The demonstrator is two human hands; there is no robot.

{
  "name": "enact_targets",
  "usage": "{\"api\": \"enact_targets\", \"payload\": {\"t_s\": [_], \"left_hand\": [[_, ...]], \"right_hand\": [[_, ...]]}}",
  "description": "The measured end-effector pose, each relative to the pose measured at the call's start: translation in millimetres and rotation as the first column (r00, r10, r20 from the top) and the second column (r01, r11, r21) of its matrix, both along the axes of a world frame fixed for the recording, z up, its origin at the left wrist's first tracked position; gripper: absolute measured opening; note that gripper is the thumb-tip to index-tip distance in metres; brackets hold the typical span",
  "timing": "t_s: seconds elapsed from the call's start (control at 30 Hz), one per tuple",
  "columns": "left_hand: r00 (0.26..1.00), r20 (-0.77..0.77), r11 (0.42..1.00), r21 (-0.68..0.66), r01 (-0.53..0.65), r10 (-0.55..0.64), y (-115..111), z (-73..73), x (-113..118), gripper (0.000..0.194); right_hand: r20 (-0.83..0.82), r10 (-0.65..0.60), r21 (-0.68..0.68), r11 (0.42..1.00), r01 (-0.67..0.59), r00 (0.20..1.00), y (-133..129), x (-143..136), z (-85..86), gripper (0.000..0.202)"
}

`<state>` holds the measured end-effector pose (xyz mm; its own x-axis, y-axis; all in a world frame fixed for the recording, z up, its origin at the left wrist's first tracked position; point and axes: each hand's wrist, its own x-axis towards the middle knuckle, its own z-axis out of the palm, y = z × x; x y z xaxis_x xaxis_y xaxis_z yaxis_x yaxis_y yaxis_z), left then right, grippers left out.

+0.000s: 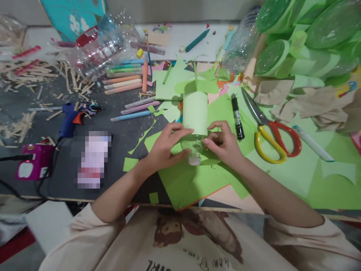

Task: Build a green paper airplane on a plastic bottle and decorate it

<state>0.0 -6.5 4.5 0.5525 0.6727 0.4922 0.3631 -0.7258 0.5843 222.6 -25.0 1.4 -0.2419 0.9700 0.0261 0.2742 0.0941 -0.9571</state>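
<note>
A transparent plastic bottle (192, 142) lies on green paper with its capped neck toward me. Pale green paper (195, 113) is wrapped round its body, and bright green paper pieces (183, 87) stick out at its far end. My left hand (170, 146) grips the bottle from the left, index finger along the paper's near edge and thumb by the neck. From the right, my right hand (224, 143) holds the bottle's shoulder, thumb against the plastic and fingers curled. Beyond my right hand lie a black marker (237, 118) and scissors (270, 135) with red and yellow handles.
To the left are a phone (94, 160), a blue glue gun (67, 119) and a purple power box (34, 162) with cables. Coloured felt pens (124, 86) and plastic bottles (98, 56) lie farther back. Green bottle pieces (299, 56) are piled at back right.
</note>
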Motion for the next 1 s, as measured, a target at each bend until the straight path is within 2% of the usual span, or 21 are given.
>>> {"api": "enact_targets", "payload": {"t_s": [0.13,0.27,0.37,0.47,0.63,0.83,0.9,1.0], "left_hand": [[0.993,0.083,0.972,-0.224,-0.068,0.088,0,-1.5,0,0.032],[0.989,0.08,0.942,-0.324,-0.091,0.123,1,-1.7,-1,0.033],[0.992,0.076,0.943,-0.326,-0.071,0.101,1,-0.8,-1,0.036],[0.99,0.109,0.948,-0.314,-0.046,0.084,0,-2.1,-1,0.038],[0.987,0.148,0.944,-0.331,-0.01,0.062,2,-6.4,-3,0.047],[0.999,0.028,0.97,-0.242,-0.022,0.03,2,-1.0,-5,0.053],[1.0,0.006,0.98,-0.198,-0.024,0.025,2,1.8,-6,0.05],[0.999,-0.011,0.977,-0.209,-0.045,0.043,3,5.6,-7,0.041]], "right_hand": [[0.007,-0.024,0.008,1.0,0.024,1.0,5,3,-1.2,0.04],[0.026,0.01,-0.001,1.0,-0.01,1.0,6,6,-1.4,0.055],[0.051,0.087,0.022,0.996,-0.089,0.995,6,9,-0.7,0.064],[0.108,0.163,0.081,0.982,-0.172,0.981,6,11,0.3,0.064],[0.168,0.199,0.109,0.97,-0.219,0.966,7,12,2.5,0.067],[0.117,0.197,0.057,0.977,-0.205,0.973,6,10,3.4,0.068],[0.087,0.177,0.036,0.983,-0.181,0.98,5,9,2.3,0.071],[0.043,0.149,0.007,0.989,-0.15,0.988,3,9,0.2,0.077]]}}
